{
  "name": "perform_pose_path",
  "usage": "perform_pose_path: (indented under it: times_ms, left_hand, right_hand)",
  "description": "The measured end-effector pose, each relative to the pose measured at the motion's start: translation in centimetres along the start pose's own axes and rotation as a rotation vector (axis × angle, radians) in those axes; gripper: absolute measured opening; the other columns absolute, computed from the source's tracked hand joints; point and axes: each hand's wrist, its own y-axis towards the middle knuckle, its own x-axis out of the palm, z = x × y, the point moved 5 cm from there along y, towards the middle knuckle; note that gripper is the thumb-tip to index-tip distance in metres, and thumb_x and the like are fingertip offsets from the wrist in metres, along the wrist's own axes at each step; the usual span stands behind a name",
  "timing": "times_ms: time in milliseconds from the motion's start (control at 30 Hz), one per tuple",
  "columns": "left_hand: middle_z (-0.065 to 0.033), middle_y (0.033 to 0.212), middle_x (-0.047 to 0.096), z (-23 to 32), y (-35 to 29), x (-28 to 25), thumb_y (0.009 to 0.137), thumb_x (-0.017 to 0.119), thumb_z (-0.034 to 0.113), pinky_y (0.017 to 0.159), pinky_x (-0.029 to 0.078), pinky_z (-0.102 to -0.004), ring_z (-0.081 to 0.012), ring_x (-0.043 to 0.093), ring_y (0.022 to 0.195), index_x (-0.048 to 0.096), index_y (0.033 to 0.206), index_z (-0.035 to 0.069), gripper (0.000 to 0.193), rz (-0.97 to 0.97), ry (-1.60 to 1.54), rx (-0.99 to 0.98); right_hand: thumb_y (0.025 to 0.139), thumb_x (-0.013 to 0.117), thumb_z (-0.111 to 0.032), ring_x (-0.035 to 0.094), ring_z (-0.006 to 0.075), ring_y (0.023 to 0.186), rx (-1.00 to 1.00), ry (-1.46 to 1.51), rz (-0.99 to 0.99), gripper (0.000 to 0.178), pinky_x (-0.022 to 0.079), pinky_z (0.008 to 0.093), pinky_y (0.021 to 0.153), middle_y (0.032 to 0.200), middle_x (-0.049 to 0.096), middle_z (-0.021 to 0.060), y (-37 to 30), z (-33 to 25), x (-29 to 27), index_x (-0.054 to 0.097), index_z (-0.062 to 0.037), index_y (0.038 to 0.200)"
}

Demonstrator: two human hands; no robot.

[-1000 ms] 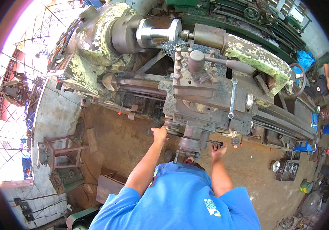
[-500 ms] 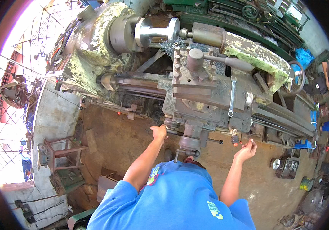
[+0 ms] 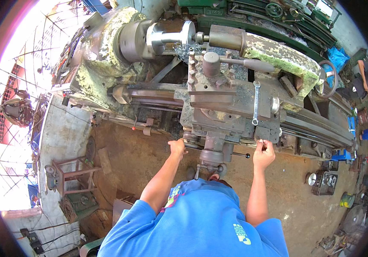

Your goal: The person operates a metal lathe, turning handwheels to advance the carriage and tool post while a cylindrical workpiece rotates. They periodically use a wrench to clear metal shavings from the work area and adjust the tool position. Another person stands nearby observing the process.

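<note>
My left hand (image 3: pixel 177 148) is closed on a dark handwheel (image 3: pixel 192 141) at the front of the lathe carriage. My right hand (image 3: pixel 263 155) is up against the carriage's right front edge, fingers pinched together; they hide whatever they grip. Between the hands, a cross-slide handle (image 3: pixel 211 166) points toward me. On the carriage stands a tool post (image 3: pixel 211 66) with several bolts and a long lever. A shiny spool-shaped metal workpiece (image 3: pixel 171 37) sits between the chuck (image 3: pixel 132 42) and the tailstock (image 3: pixel 226 37). Curled metal chips (image 3: pixel 186 51) hang under it.
A combination wrench (image 3: pixel 256 103) lies on the carriage. A red-knobbed lever (image 3: pixel 135 128) juts out left of it, a black-knobbed lever (image 3: pixel 247 155) by my right hand. A metal stand (image 3: pixel 79 175) is at left; a crate (image 3: pixel 325 183) sits on the floor at right. Another person's arm (image 3: pixel 362 75) shows far right.
My right hand has moved up and left to the carriage edge, covering the dark, orange-tipped piece there, and its fingers have closed. My left hand stays at the handwheel.
</note>
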Motion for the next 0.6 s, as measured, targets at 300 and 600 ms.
perform_pose_path:
  times_ms: [300,600]
  left_hand:
    - [-0.0061,0.072,0.049,0.0,0.7,-0.2,0.088,0.054,0.018,0.063,0.057,-0.0488,-0.0184,0.051,0.060,0.022,0.129,-0.004,0.056,-0.101,-0.030,-0.017]
    - [-0.0128,0.092,0.054,-0.8,1.8,-0.1,0.089,0.056,0.020,0.065,0.057,-0.0501,-0.0240,0.058,0.075,0.018,0.130,0.000,0.060,-0.061,-0.014,-0.013]
  right_hand:
    - [0.082,0.073,-0.013,0.057,0.0195,0.051,-0.058,-0.035,0.017,0.009,0.045,0.0332,0.052,0.059,0.060,0.0068,-0.1,-0.3,0.0,0.067,-0.0058,0.082]
    - [0.081,0.073,-0.012,0.058,0.0203,0.051,-0.056,-0.003,0.022,0.008,0.046,0.0335,0.052,0.060,0.061,0.0066,-0.1,-0.1,0.1,0.067,-0.0063,0.082]
